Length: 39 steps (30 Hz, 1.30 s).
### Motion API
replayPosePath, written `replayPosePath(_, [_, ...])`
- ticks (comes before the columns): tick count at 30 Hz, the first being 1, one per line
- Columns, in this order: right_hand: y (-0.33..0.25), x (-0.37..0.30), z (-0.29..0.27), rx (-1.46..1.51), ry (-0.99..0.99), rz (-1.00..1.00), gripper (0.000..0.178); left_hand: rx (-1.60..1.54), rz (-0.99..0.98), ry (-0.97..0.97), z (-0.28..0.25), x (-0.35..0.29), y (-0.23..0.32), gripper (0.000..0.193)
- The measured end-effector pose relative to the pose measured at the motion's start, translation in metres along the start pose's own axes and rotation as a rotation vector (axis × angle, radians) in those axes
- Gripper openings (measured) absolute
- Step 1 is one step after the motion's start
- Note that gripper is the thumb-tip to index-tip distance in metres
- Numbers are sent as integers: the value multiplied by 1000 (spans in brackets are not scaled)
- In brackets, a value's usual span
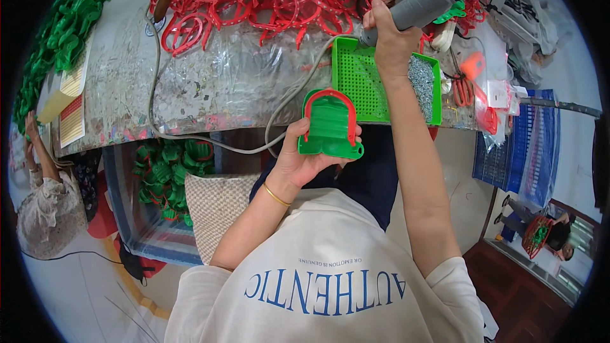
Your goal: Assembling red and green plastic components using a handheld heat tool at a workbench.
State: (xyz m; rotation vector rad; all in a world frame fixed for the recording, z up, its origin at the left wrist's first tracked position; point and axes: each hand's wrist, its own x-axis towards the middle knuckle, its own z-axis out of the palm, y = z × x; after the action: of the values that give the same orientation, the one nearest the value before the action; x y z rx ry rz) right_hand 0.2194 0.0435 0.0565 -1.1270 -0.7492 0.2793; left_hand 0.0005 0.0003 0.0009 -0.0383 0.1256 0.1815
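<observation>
My left hand point(293, 164) grips a green moulded plastic piece point(328, 124) from below, in front of the table edge. A red arched frame point(330, 94) sits round the top and sides of that piece. My right hand point(394, 47) is wrapped round a grey electric screwdriver point(424, 1), raised above a bright green tray point(356, 82). The tool's tip points down to the left, near the tray's far left corner. Small silvery screws point(420, 86) fill the tray's right part; my right wrist and forearm hide some of the tray.
Red plastic frames point(254, 0) are heaped along the table's back; green pieces point(70, 32) pile up at far left. A grey cable point(155, 82) loops over the table. Green assemblies point(168, 171) fill a crate point(159, 251) beside me. Red-handled scissors point(462, 92) lie right. Another person point(51, 209) works at left.
</observation>
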Motion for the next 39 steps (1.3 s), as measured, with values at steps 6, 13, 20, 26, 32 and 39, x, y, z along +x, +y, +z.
replayPosePath(6, [6,-1,-3,-58,-9,-33,8,-8,-7,18,-3,0,0,73])
replayPosePath(13, [8,-2,-2,-28,0,-25,8,-15,-2,0,-5,1,0,72])
replayPosePath(20, [9,-1,-1,-29,-1,-31,8,-30,1,16,-6,2,0,70])
replayPosePath(26, [10,-1,0,-16,-13,-21,8,24,4,68,-4,2,3,80])
replayPosePath(32, [9,-2,-2,-10,7,-53,8,-45,10,-4,-5,3,2,72])
replayPosePath(39, [11,-3,0,-39,10,-26,9,-35,18,6,-6,2,2,72])
